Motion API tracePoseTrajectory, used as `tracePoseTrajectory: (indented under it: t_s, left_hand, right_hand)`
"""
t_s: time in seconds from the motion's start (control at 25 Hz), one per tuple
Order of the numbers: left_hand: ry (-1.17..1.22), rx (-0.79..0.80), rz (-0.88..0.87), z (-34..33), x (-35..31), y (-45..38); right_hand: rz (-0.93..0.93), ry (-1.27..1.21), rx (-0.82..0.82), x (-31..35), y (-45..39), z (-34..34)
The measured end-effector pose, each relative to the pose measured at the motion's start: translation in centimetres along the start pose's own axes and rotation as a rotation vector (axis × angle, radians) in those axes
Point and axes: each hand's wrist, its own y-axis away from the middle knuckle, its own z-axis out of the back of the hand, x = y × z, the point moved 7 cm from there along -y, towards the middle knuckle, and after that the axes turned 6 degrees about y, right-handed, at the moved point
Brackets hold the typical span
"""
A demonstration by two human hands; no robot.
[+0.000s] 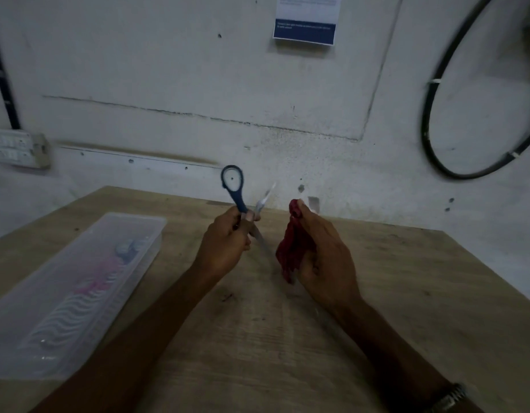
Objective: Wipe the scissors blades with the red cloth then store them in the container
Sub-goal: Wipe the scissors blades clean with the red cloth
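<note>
My left hand grips a pair of scissors near the pivot, above the middle of the wooden table. One blue handle loop points up. The blades are spread: one shows pale and blurred to the upper right, the other slants down to the right toward the cloth. My right hand holds a bunched red cloth just right of the lower blade, close to it but apart. A clear plastic container lies on the table at the left, with a pink item and a bluish item inside.
The table stands against a white wall. A switch board is fixed to the wall at the left, a black cable loop hangs at the right, and a paper notice is at the top. A wristwatch sits on my right wrist.
</note>
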Motion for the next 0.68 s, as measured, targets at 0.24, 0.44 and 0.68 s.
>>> tracePoseTrajectory:
  t_s: [0.24, 0.44, 0.68]
  left_hand:
    - [-0.430, 0.058, -0.192, -0.7, -1.0, 0.4]
    - [-0.234, 0.095, -0.069, -1.2, 0.6, 0.4]
    - [-0.144, 0.171, -0.064, -1.9, 2.1, 0.5]
  right_hand:
    - [0.078, 0.183, 0.277, 0.9, 0.7, -2.4]
    - [0.138, 0.305, 0.433, 1.7, 1.0, -4.1]
    - [0.180, 0.437, 0.311, 2.0, 0.9, -3.1]
